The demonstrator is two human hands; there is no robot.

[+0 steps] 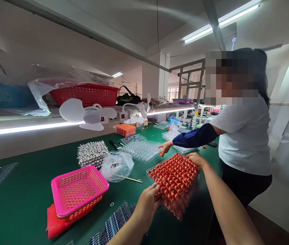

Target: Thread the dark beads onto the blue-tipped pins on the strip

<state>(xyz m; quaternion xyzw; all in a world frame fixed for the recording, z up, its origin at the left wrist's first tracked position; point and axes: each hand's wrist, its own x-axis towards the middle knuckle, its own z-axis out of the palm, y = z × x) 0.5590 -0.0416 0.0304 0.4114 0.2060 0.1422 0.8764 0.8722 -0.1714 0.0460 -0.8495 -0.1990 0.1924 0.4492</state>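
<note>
A stack of clear trays filled with small orange curved parts (pixel 176 175) is held between my two hands, tilted over the green table. My left hand (pixel 148 204) grips its near left edge, thumb on top and fingers underneath. At the far right corner, my right hand (pixel 196 159) closes on the stack's edge. The lower layers look smeared by motion. Just beyond the stack, a co-worker's hand (pixel 165 148) reaches over the table beside an empty-looking clear tray (pixel 141 150).
A pink basket (pixel 57 190) stands at left on a red bag (pixel 54 221). Near it are a clear plastic bag (pixel 117 166), a stack of black-and-white parts (pixel 92 153) and dark-blue parts (pixel 116 224). A co-worker (pixel 244 136) stands at right. White fans (pixel 92 115) hang from the shelf.
</note>
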